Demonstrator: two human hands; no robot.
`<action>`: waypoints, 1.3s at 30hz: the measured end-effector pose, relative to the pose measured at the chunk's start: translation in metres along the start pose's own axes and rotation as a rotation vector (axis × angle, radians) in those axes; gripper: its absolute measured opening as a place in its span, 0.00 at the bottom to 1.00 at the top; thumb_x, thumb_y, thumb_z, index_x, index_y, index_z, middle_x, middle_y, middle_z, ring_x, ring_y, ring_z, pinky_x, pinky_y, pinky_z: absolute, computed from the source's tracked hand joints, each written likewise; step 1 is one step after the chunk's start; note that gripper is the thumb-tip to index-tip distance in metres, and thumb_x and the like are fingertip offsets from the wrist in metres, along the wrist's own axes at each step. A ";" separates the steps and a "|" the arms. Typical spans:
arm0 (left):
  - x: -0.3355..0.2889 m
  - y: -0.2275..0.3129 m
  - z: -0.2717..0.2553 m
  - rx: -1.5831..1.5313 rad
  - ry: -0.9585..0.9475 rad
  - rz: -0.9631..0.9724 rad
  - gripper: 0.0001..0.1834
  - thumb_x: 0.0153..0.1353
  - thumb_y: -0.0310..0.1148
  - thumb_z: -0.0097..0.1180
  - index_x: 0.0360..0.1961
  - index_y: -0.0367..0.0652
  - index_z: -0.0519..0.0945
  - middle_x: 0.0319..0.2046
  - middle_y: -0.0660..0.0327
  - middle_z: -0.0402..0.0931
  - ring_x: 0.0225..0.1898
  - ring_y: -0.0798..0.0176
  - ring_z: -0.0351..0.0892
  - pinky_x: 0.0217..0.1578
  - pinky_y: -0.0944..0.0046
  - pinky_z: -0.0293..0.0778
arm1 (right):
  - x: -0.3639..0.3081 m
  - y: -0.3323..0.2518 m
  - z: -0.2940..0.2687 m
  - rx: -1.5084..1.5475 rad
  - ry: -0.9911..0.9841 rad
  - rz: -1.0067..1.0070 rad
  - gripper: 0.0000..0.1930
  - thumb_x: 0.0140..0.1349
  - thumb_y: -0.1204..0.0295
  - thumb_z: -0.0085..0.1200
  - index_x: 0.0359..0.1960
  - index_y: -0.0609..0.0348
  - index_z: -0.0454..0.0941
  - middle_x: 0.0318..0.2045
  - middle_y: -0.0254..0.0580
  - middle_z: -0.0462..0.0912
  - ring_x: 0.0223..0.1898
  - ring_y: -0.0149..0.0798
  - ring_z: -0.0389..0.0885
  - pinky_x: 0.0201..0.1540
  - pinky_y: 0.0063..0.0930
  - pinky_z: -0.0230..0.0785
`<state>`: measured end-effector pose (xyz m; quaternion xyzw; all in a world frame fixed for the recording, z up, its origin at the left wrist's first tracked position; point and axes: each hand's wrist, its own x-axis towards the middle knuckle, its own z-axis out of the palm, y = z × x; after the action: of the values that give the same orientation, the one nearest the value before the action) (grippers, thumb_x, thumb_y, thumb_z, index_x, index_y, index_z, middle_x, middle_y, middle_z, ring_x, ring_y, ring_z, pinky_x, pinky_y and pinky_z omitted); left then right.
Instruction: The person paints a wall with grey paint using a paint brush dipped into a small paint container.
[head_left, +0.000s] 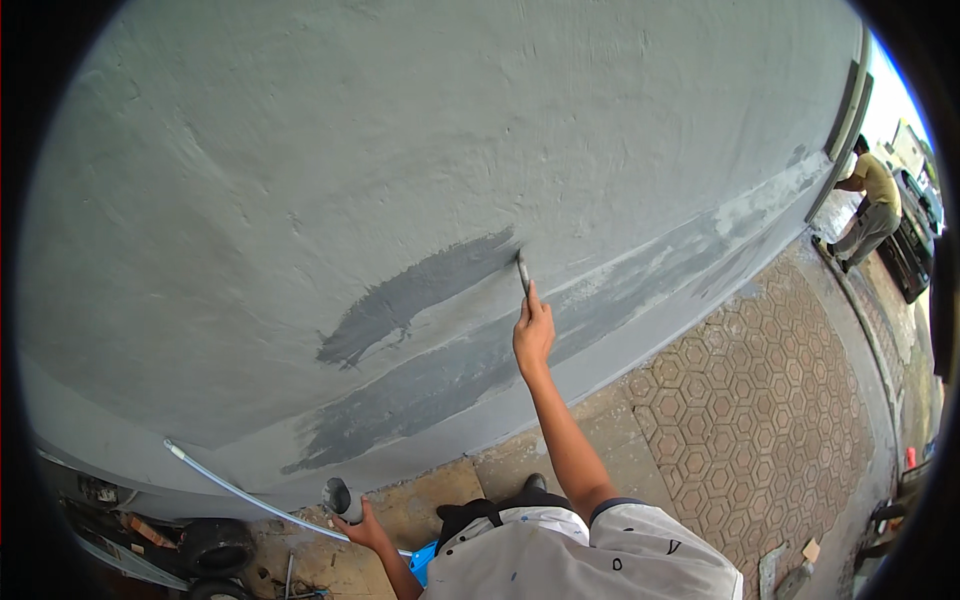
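Note:
My right hand (534,330) is closed around the handle of a paintbrush (523,270), its arm stretched out to the wall. The brush's tip touches the light grey wall (400,130) at the right end of a fresh dark grey patch (420,290). Below that patch, a longer band of darker grey (430,390) runs along a raised strip of the wall. Low on the left, my left hand (366,527) grips a small grey cup (343,500), tilted so that its dark inside shows.
A pale hose (240,492) curves from the wall to my left side. Tires (216,545) lie at the lower left. Hexagon-patterned paving (760,410) stretches to the right. Another person (872,205) bends by the wall's far end, near a dark vehicle (908,240).

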<state>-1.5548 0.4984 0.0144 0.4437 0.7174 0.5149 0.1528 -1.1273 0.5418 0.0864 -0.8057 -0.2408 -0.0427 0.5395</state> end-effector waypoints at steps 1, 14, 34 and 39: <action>-0.002 0.004 0.003 -0.030 -0.025 0.006 0.37 0.40 0.31 0.68 0.51 0.30 0.64 0.46 0.48 0.70 0.44 0.56 0.72 0.44 0.60 0.69 | -0.002 -0.006 0.005 -0.025 -0.109 -0.032 0.20 0.61 0.68 0.45 0.56 0.45 0.67 0.30 0.50 0.72 0.29 0.53 0.75 0.33 0.42 0.67; 0.001 0.006 -0.004 0.031 0.107 0.008 0.38 0.40 0.33 0.68 0.52 0.31 0.64 0.46 0.47 0.70 0.44 0.55 0.73 0.45 0.59 0.70 | 0.008 -0.009 0.001 0.188 0.157 0.086 0.21 0.61 0.73 0.44 0.58 0.54 0.64 0.27 0.50 0.68 0.27 0.48 0.69 0.34 0.36 0.62; 0.024 -0.001 -0.001 -0.062 -0.003 0.041 0.38 0.40 0.33 0.68 0.52 0.32 0.65 0.45 0.49 0.71 0.43 0.57 0.73 0.43 0.60 0.70 | 0.002 -0.002 -0.002 -0.077 0.134 0.081 0.16 0.61 0.68 0.46 0.51 0.51 0.72 0.27 0.49 0.73 0.29 0.53 0.73 0.31 0.42 0.66; 0.026 0.017 0.009 -0.049 -0.016 0.064 0.34 0.41 0.32 0.68 0.49 0.33 0.66 0.44 0.50 0.72 0.42 0.58 0.74 0.43 0.61 0.70 | -0.082 -0.038 0.060 0.023 -0.166 -0.058 0.17 0.61 0.69 0.45 0.52 0.50 0.71 0.27 0.49 0.73 0.29 0.53 0.74 0.31 0.43 0.66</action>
<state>-1.5548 0.5260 0.0318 0.4668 0.6888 0.5331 0.1528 -1.2271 0.5787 0.0674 -0.7931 -0.3083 0.0115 0.5253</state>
